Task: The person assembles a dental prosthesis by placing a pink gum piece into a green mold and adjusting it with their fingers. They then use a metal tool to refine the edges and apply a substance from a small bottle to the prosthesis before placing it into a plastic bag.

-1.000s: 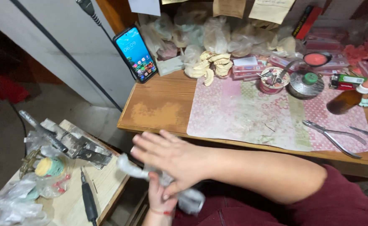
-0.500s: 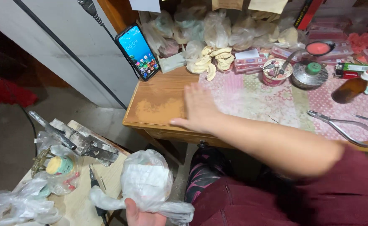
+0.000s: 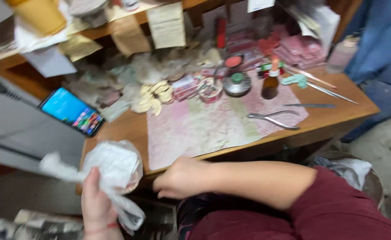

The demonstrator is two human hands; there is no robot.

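crumpled clear plastic bag (image 3: 113, 166), held upright

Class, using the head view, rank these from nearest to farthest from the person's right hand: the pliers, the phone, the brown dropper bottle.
From the right hand, at the desk's front edge:
1. Phone, up to the left, leaning at the desk's left end.
2. Pliers, to the right on the patterned mat.
3. Brown dropper bottle, farther back, behind the pliers.

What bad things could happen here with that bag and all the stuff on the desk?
The left hand grips the plastic bag only by a bunch, so it might slip or spill. The phone leans at the desk's left edge beside the bag; a swing could knock it off. The pliers lie near the front edge and could get pushed off.
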